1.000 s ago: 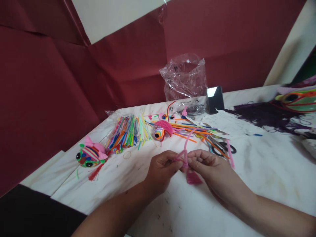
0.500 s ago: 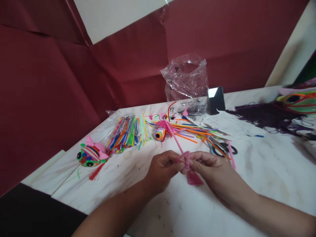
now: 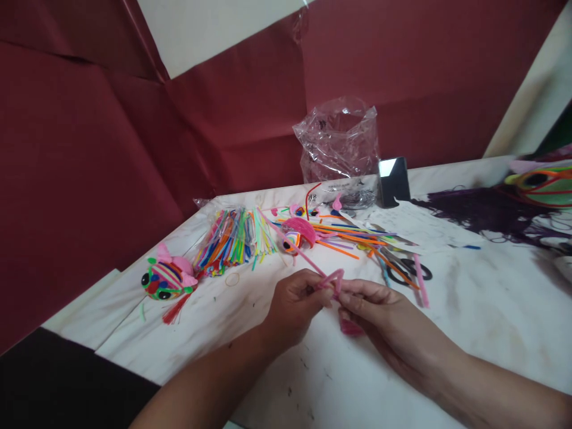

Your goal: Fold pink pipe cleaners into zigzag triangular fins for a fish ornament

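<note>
Between my two hands is a pink pipe cleaner (image 3: 304, 257), bent into a small loop at the fingertips, its long free end reaching up and left over the table. My left hand (image 3: 297, 304) pinches the left side of the loop. With thumb and fingers closed, my right hand (image 3: 379, 307) grips the right side. A dark pink tassel (image 3: 351, 327) hangs beneath my right fingers; how it joins the pipe cleaner is hidden. Just beyond lies a pink and red craft piece (image 3: 301, 229) with a ringed eye.
A colourful fish-like ornament (image 3: 167, 277) with a red tassel sits at left. Behind it are bundled pipe cleaners (image 3: 235, 241). Scissors (image 3: 409, 271) lie at right among loose pipe cleaners, near white paper (image 3: 415, 223). A phone (image 3: 393, 182) leans beside a clear plastic bag (image 3: 337, 143).
The free end of the pink pipe cleaner has swung to the left. The tassel is now more covered by my right fingers. Both hands stay in nearly the same place.
</note>
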